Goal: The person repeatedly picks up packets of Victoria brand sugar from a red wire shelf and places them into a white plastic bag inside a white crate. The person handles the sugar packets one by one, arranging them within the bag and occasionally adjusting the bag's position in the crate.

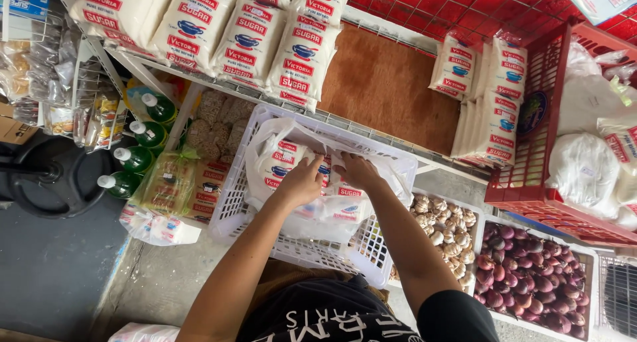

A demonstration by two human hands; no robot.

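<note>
Both arms reach down from me. Going left to right, my left hand (pixel 302 181) and right hand (pixel 356 171) pinch the thin plastic bag (pixel 279 143) inside the white basket (pixel 239 196). I judge it soft, slippery and heavy with sugar packets (pixel 282 157); better to hold it underneath.

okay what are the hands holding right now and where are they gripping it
Both hands, left and right, grip the clear plastic bag of white packets at its open top edge, inside the white basket.

Head camera, looking steeply down, close range.
</note>
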